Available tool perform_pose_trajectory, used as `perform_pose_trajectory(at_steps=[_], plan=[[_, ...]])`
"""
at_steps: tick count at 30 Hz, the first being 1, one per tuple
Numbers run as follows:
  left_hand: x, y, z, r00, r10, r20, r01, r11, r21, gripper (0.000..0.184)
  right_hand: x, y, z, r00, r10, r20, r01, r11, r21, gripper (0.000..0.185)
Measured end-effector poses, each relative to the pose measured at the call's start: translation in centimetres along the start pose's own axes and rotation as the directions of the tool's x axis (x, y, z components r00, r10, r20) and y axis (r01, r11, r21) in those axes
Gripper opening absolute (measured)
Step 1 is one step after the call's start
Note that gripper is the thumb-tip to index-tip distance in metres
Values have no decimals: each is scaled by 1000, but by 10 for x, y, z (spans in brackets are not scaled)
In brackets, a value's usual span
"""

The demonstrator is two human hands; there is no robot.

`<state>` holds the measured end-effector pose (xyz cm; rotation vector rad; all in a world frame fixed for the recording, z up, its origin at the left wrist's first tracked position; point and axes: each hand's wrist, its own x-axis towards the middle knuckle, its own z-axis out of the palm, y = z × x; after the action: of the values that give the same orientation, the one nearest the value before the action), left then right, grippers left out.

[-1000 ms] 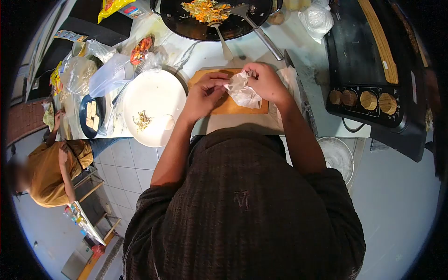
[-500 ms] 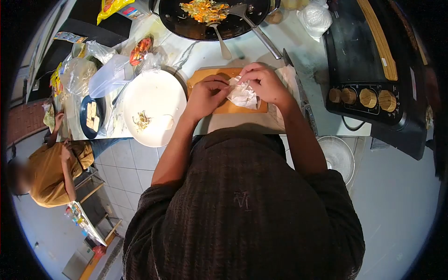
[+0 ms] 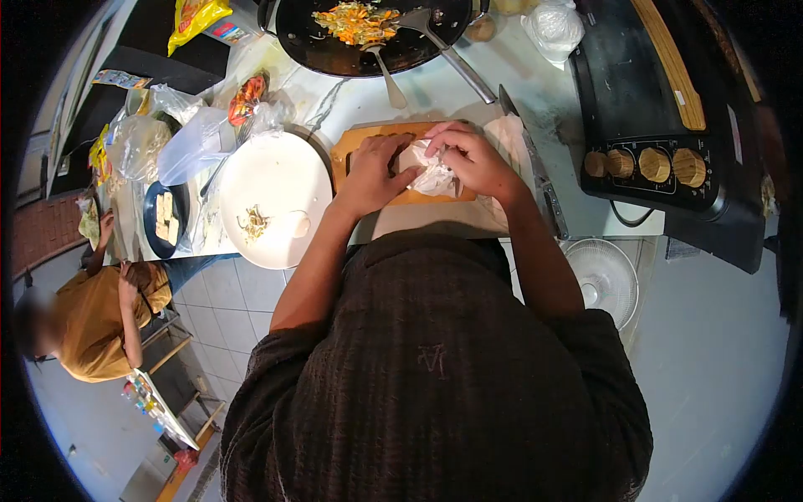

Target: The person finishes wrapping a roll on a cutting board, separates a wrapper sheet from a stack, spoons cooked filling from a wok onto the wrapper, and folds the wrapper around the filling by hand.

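Fingers of the left hand (image 3: pixel 375 177) and right hand (image 3: pixel 475 162) grasp crumpled white wrapping (image 3: pixel 432 177), partly hiding it; whatever it contains cannot be made out.

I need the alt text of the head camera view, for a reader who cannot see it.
A left hand and a right hand handle a crumpled white sheet over a wooden board. Beyond is a pan with shredded vegetables; a pale plate is at left, a knife at right. Another person is at far left.
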<state>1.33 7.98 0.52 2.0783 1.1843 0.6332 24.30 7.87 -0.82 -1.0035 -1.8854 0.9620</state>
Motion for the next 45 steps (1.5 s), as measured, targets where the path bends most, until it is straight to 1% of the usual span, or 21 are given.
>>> perform_pose_trajectory(at_steps=[1, 3, 4, 5, 7, 9, 10, 12, 16, 18, 19, 21, 22, 24, 25, 27, 34, 37, 39, 43, 45], plan=[[0, 1, 0, 1000, 28, 8, -28, 999, 33, 42, -3, -5, 1, 1000, 1, -1, -1, 1000, -1, 23], [-2, 6, -2, 1000, 11, 3, -11, 999, 32, 39, -8, -15, 3, 949, 310, 51, -311, 907, 285, 40], [-3, 9, -2, 1000, -7, -4, 8, 999, 31, 37, -10, -15, 6, 949, 312, 50, -313, 906, 285, 40], [-5, 11, -2, 1000, -7, -1, 7, 1000, 30, 37, -12, -14, 9, 962, 272, -15, -260, 933, 248, 42], [-10, 15, -1, 987, -162, 2, 160, 977, 137, 39, -16, -21, 11, 970, 230, -79, -209, 956, 206, 46], [-17, 13, 5, 982, -187, -35, 190, 969, 160, 39, -24, -34, 11, 905, 357, -230, -375, 926, -37, 57], [-20, 14, 6, 975, -211, -73, 221, 958, 182, 40, -27, -41, 11, 906, 357, -229, -375, 926, -37, 57], [-25, 20, 8, 962, -252, -107, 268, 946, 181, 40, -36, -55, 14, 816, 514, -264, -558, 820, -129, 73], [-33, 31, 11, 910, -381, -161, 408, 892, 196, 42, -54, -64, 28, 797, 547, -255, -594, 787, -166, 83], [-35, 34, 11, 902, -401, -160, 428, 878, 212, 43, -55, -72, 32, 768, 574, -283, -640, 697, -323, 82], [-35, 35, 12, 894, -416, -165, 445, 866, 228, 44, -56, -72, 34, 764, 578, -286, -645, 694, -321, 82], [-36, 33, 15, 897, -384, -217, 429, 873, 231, 42, -57, -72, 37, 765, 515, -387, -642, 662, -387, 61], [-37, 33, 16, 895, -352, -273, 417, 879, 234, 39, -57, -69, 37, 763, 516, -388, -643, 661, -387, 61], [-39, 34, 14, 888, -390, -243, 443, 867, 229, 39, -55, -60, 35, 699, 658, -280, -707, 695, -129, 53], [-40, 35, 13, 879, -425, -215, 468, 855, 225, 39, -52, -59, 35, 696, 659, -283, -709, 693, -129, 53], [-41, 35, 14, 879, -420, -224, 466, 857, 221, 39, -47, -57, 37, 682, 665, -303, -700, 714, -10, 38], [-43, 31, 17, 856, -451, -252, 497, 853, 161, 40, -26, -58, 40, 712, 621, -329, -663, 748, -25, 27], [-40, 29, 18, 844, -454, -286, 514, 836, 191, 41, -19, -47, 45, 763, 529, -371, -565, 825, 14, 24], [-40, 26, 21, 842, -437, -316, 507, 841, 188, 43, -15, -41, 50, 819, 406, -405, -419, 906, 62, 20], [-42, 24, 21, 845, -388, -367, 487, 843, 228, 47, -10, -45, 49, 844, 406, -350, -416, 908, 50, 16], [-45, 25, 21, 844, -383, -377, 485, 845, 227, 48, -13, -46, 50, 874, 364, -321, -355, 931, 91, 14]])
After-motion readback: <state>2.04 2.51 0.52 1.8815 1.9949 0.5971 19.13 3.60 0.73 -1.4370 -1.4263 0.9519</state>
